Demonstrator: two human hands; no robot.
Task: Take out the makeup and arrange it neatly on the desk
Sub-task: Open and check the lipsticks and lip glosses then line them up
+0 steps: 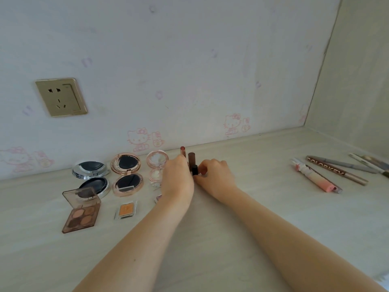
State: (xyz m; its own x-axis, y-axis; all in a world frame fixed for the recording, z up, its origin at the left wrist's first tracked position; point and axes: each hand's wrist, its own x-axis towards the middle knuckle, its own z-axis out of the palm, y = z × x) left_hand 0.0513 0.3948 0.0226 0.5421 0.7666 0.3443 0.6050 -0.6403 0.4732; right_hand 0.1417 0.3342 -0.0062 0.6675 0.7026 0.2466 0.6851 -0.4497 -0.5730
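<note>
Two lipsticks stand upright near the back of the desk: a slim pink one (182, 151) and a dark brown one (192, 162) with a black base. My left hand (176, 178) curls around the pink lipstick, hiding its lower part. My right hand (214, 175) pinches the base of the brown lipstick. To the left lie open compacts: a silver one (91, 170), a rose-gold one (126, 172) and a clear pink one (157, 160). In front of them are a brown eyeshadow palette (81, 216) and a small orange pan (126, 209).
At the right of the desk lie a pink tube (315, 178), a brown pencil (336, 170) and other pens (362, 163). A wall with a gold socket (61, 97) stands behind. A side panel (357, 81) closes the right.
</note>
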